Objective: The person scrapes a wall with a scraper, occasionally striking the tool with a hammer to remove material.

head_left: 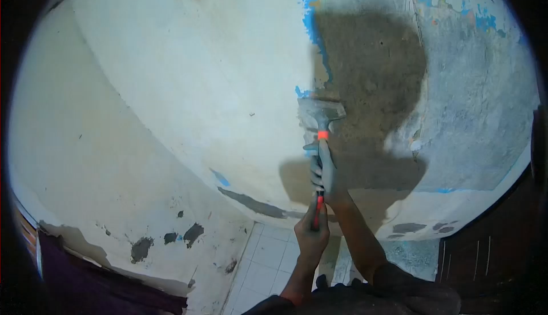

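A long-handled scraper (322, 109) with a wide flat blade and red-and-black handle points up against the wall. Its blade lies at the left edge of a bare grey patch (365, 64), where white paint and blue remnants (310, 21) border it. My right hand (323, 166), dusty with grey powder, is wrapped round the upper handle just below the red collar. Lower down, my left hand (313, 223) grips the end of the handle.
White floor tiles (265, 252) show below the wall. Dark damaged spots (142, 249) mark the left wall (85, 144). Purple cloth (85, 281) hangs at lower left, and a dark wooden piece (485, 246) stands at lower right.
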Demonstrator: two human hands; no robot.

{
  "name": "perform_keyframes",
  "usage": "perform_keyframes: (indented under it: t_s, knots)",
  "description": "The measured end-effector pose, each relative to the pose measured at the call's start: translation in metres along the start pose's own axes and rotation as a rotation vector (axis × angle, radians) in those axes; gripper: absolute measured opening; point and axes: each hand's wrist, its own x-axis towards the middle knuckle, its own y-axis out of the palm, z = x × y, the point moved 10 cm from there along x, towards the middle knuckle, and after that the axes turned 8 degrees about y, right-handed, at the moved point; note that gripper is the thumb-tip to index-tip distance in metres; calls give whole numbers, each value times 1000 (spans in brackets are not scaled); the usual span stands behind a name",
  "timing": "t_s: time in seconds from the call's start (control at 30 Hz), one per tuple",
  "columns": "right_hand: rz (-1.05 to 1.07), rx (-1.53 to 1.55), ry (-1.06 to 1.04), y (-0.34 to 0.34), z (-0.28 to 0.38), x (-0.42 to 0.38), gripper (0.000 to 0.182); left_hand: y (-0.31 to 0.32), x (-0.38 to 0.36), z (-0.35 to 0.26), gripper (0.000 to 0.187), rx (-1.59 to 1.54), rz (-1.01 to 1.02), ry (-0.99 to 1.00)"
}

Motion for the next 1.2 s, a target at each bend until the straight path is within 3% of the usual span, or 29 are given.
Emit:
perform_keyframes:
  t_s: [0.1,0.17,0.2,0.3,0.53,0.57,0.6,0.63,0.7,0.77,0.83,0.9,1.0,1.1,1.17,1.2]
  knots:
    - [55,53,-14,13,5,-3,41,1,0,9,39,1,22,-16]
    - [-114,-66,41,-5,-7,-10,42,-5,-6,-1,37,-53,-59,48]
    - [-35,-55,0,5,-1,-11,45,-4,-3,-3,38,-35,-49,44]
    - [-90,-56,-17,8,8,-5,48,-3,4,2,42,72,3,32]
    - [-28,-27,-53,13,16,-1,45,2,12,7,35,-5,-33,60]
    - [-29,-13,-81,18,22,1,45,-1,19,4,38,-6,-37,103]
    - [106,256,42,10,1,17,45,-1,20,7,38,26,67,-22]
    - [102,254,36,12,1,7,45,2,16,3,38,20,70,-19]
    - [-88,-81,-38,5,9,-16,43,0,3,-2,36,-29,-7,30]
    - [-75,-104,-83,-7,8,-2,39,8,6,9,37,-17,36,5]
    - [159,136,-38,18,9,13,34,-1,23,6,37,11,12,-18]
    - [101,137,-13,24,12,9,32,-3,22,6,37,68,112,-137]
    - [-116,12,-16,5,2,-8,38,-2,6,3,38,-26,41,3]
    - [-124,-39,-44,6,6,-12,44,1,4,11,39,33,62,-8]
    - [-257,-65,-12,6,13,-12,44,-1,11,1,40,24,56,-41]
    - [-138,-55,-12,12,14,-10,43,2,7,12,41,81,124,-132]
